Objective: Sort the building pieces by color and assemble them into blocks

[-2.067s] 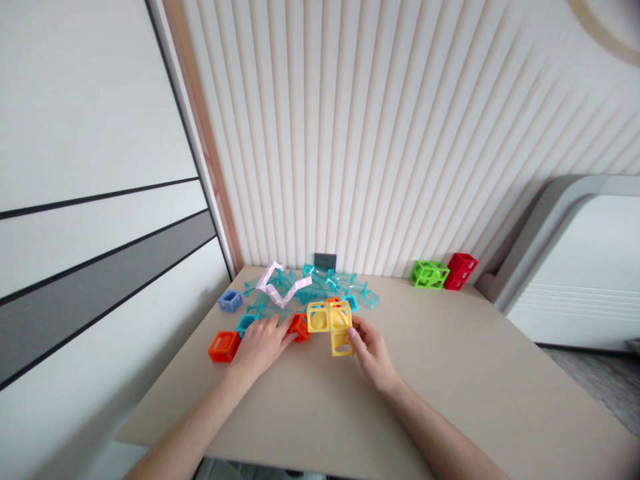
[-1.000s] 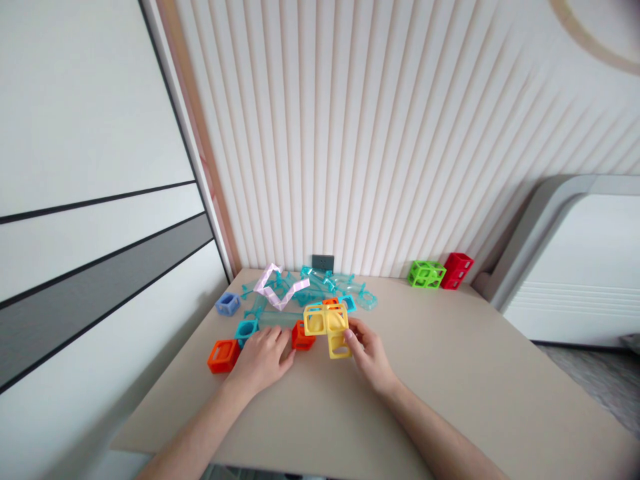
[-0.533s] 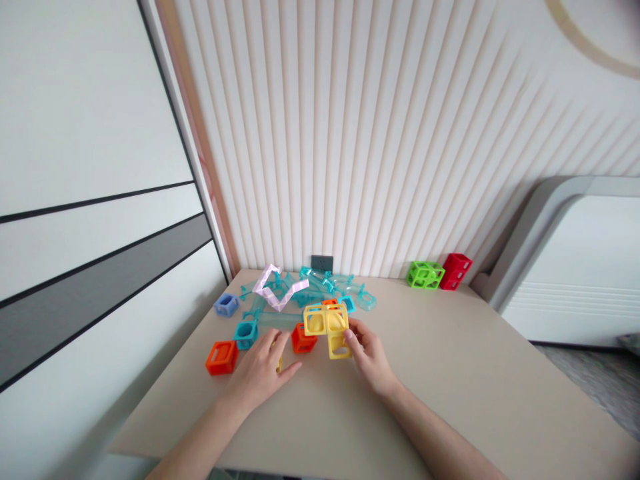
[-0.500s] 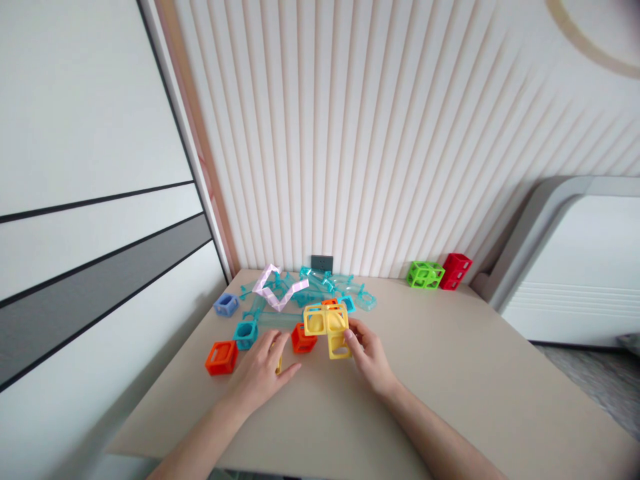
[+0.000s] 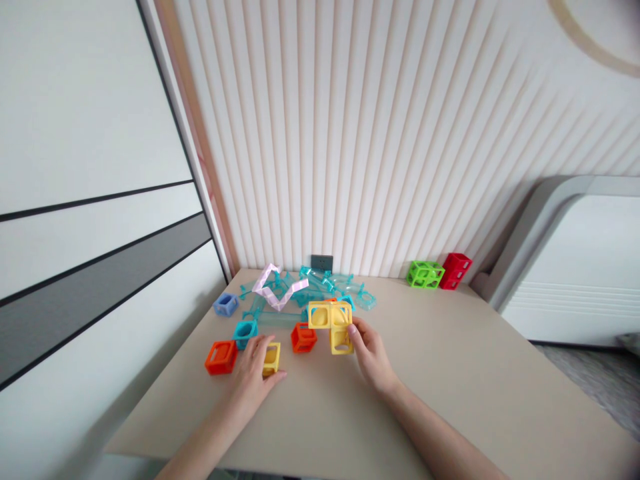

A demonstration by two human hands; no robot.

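Observation:
My right hand holds an L-shaped piece made of joined yellow cube frames above the table, with thumb and fingers at its lower right. My left hand is around a single yellow cube frame on the table; its fingers lie on the far side and the thumb at the near side, hiding the cube's left part. An orange-red cube frame stands between the two hands. Left of my left hand sit another orange-red cube frame and a teal cube frame.
Behind lie several clear teal track pieces, a pale pink zigzag piece and a blue cube frame. Joined green cube frames and a red block stand against the ribbed wall. A white cabinet borders the left.
My left hand has shifted slightly left and lower, so more of the single yellow cube frame shows. The L-shaped yellow piece has risen slightly and moved a little right.

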